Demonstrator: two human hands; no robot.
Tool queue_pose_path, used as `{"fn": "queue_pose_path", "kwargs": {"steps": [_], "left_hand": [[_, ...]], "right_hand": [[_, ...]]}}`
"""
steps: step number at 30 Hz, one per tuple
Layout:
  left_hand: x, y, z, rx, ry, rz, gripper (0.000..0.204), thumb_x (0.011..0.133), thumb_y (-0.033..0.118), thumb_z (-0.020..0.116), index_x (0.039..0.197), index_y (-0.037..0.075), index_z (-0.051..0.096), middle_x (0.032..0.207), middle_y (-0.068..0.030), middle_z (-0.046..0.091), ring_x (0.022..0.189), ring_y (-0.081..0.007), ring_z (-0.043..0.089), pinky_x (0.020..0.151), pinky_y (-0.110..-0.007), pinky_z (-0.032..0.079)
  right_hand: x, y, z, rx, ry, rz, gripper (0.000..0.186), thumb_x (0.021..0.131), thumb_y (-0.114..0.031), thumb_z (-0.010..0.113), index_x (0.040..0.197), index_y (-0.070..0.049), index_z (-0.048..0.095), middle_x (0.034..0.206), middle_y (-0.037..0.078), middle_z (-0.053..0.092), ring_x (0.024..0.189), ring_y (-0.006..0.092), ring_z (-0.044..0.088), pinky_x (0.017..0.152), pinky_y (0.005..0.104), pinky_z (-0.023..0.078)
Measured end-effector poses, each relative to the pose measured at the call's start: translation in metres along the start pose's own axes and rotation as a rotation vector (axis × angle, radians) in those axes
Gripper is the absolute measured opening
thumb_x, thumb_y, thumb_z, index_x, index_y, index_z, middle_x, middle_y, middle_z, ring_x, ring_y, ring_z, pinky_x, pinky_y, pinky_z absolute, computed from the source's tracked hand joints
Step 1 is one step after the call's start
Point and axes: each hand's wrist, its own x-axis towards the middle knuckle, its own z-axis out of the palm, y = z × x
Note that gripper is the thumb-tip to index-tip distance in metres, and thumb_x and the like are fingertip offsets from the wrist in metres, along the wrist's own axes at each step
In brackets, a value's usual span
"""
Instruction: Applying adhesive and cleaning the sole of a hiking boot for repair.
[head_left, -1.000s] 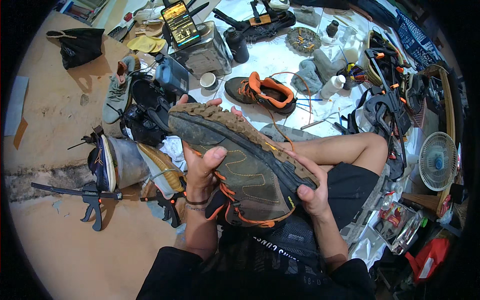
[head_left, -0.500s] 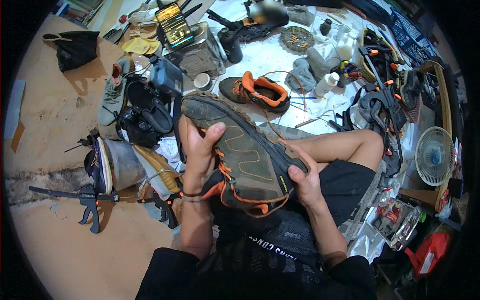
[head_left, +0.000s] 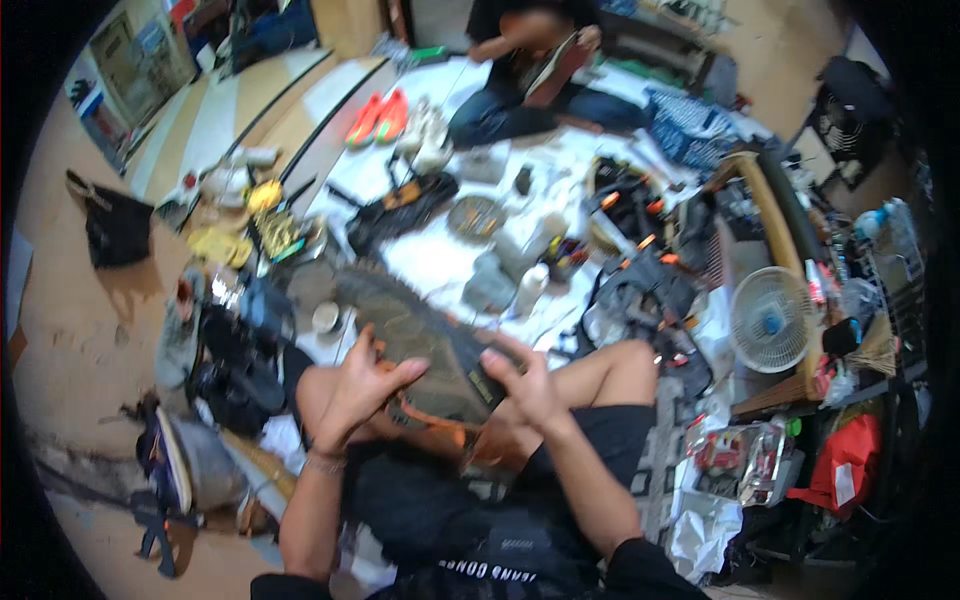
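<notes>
A dark brown-green hiking shoe (head_left: 395, 320) with orange laces is held above my lap, its side turned up and blurred by motion. My left hand (head_left: 365, 385) is closed on its laced edge, thumb lying over the upper. At the sole edge near the heel, my right hand (head_left: 525, 385) grips it with the thumb on top. The toe points toward the far left, close to a small white cup (head_left: 326, 318). The shoe covers part of the white work surface behind it.
Across the white floor a co-worker (head_left: 535, 60) sits holding a brownish object. A white bottle (head_left: 532, 290), grey cloth (head_left: 490, 283) and round tray (head_left: 475, 217) lie beyond my knees. Dark shoes (head_left: 235, 350) crowd the left; a fan (head_left: 770, 320) stands right.
My view has tilted up, bringing the co-worker and bright orange shoes into sight. The hiking shoe stays in both hands, now smaller in view and blurred.
</notes>
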Motion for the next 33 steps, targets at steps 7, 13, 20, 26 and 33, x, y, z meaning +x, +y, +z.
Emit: {"fn": "queue_pose_path", "kwargs": {"steps": [7, 13, 20, 26, 33], "left_hand": [[-0.085, 0.025, -0.010, 1.059, -0.017, 0.663, 0.135, 0.047, 0.066, 0.089, 0.152, 0.010, 0.024, 0.155, -0.0253, 0.023, 0.144, -0.0458, 0.021, 0.117, -0.060, 0.007], [-0.038, -0.041, -0.068, 0.350, 0.254, 0.647, 0.115, 0.060, 0.046, 0.092, 0.144, 0.000, 0.029, 0.140, -0.0126, 0.044, 0.126, -0.0241, 0.050, 0.106, -0.038, 0.043], [-0.028, -0.001, -0.011, -0.241, 0.500, -0.064, 0.061, 0.079, 0.014, 0.079, 0.131, -0.001, 0.051, 0.122, -0.0080, 0.062, 0.106, -0.0203, 0.061, 0.095, -0.034, 0.049], [0.004, -0.062, 0.013, -0.157, 0.295, 0.247, 0.058, 0.077, 0.011, 0.084, 0.126, -0.002, 0.055, 0.120, -0.0093, 0.064, 0.106, -0.0191, 0.062, 0.092, -0.032, 0.051], [0.010, -0.048, 0.035, -0.239, 0.230, 0.290, 0.048, 0.080, 0.011, 0.081, 0.122, -0.002, 0.059, 0.116, -0.0095, 0.066, 0.101, -0.0185, 0.064, 0.090, -0.033, 0.052]], "right_hand": [[0.009, -0.010, -0.021, 0.384, -0.171, 0.367, 0.065, 0.101, -0.055, 0.042, 0.126, 0.003, 0.058, 0.104, 0.012, 0.068, 0.090, 0.0160, 0.066, 0.077, 0.0289, 0.055], [-0.001, -0.038, 0.035, -0.341, -0.497, -0.042, 0.075, 0.082, -0.063, 0.068, 0.118, 0.003, 0.062, 0.103, 0.015, 0.063, 0.091, 0.0245, 0.062, 0.084, 0.0366, 0.051], [0.038, 0.048, 0.084, 0.105, -0.040, -0.142, 0.093, 0.065, -0.035, 0.093, 0.129, -0.001, 0.034, 0.120, 0.015, 0.051, 0.106, 0.0217, 0.056, 0.089, 0.0385, 0.048], [0.043, 0.025, 0.064, 0.181, -0.087, -0.092, 0.060, 0.084, -0.014, 0.078, 0.129, 0.004, 0.043, 0.116, 0.013, 0.063, 0.101, 0.0174, 0.064, 0.087, 0.0303, 0.052], [0.041, 0.011, 0.040, 0.289, -0.105, -0.074, 0.073, 0.081, -0.019, 0.082, 0.134, 0.006, 0.038, 0.124, 0.016, 0.059, 0.108, 0.0190, 0.061, 0.093, 0.0304, 0.049]]}}
